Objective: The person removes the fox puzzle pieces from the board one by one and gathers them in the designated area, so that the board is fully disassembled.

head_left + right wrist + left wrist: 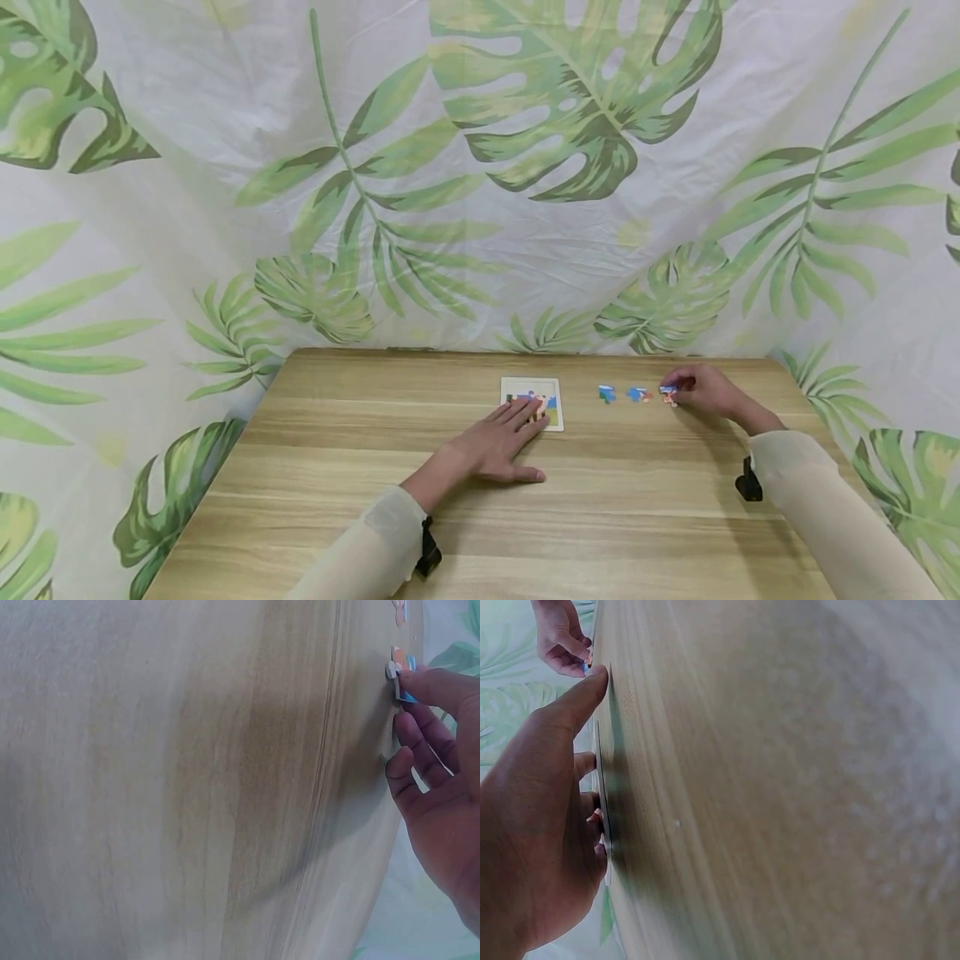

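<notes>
A person's left hand (498, 446), fingers straight and spread, rests on a white-framed puzzle (558, 419) on a wooden desk (615, 517). Beside it lie two loose pieces (606, 394); past them, the right hand (708, 390) — fingers bent — pinches a multicolored piece (667, 390). Leaf-print fabric (465, 250) hangs behind.

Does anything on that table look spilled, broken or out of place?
Nothing stands out as spilled or broken. Loose puzzle pieces lie outside the puzzle board, but in a tidy row. The left hand rests on the board; the right hand pinches another piece.
</notes>
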A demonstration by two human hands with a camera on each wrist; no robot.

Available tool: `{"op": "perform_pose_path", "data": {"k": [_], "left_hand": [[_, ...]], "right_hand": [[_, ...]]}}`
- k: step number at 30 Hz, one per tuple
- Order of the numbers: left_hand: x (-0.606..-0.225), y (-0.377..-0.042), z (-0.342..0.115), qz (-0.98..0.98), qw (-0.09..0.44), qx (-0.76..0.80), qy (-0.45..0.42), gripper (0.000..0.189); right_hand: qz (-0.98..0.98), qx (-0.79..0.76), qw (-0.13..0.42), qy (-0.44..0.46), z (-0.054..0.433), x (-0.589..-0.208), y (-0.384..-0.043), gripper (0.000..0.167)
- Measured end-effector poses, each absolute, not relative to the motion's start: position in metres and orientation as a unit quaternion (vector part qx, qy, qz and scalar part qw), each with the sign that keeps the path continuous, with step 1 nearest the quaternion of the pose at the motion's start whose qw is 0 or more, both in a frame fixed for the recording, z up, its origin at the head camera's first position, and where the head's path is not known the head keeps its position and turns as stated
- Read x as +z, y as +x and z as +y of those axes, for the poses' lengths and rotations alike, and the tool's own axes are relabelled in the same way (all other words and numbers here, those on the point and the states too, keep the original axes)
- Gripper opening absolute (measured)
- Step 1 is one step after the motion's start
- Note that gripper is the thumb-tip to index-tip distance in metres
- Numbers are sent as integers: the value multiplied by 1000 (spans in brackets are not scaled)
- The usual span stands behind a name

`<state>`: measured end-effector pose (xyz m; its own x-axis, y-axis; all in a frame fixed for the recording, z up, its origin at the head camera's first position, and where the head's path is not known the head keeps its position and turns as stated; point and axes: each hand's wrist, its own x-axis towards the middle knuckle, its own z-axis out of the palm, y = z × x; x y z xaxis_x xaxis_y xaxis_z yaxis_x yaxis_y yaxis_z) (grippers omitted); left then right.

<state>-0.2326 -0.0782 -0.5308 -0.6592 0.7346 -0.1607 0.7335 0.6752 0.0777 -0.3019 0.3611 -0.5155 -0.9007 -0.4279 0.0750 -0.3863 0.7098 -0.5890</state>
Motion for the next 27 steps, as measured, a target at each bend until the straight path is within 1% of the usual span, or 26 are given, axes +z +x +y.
{"op": "perform_pose_path", "data": {"k": [13, 22, 27], "left_hand": [[-529, -232, -77, 908, 83, 17, 409, 95], [-529, -232, -78, 908, 77, 26, 411, 92], [-529, -233, -79, 908, 73, 35, 412, 90]], "right_hand": [[929, -305, 42, -206, 361, -516, -302, 16], [917, -338, 66, -199, 338, -504, -305, 21], [924, -305, 39, -228, 321, -498, -308, 18]]}}
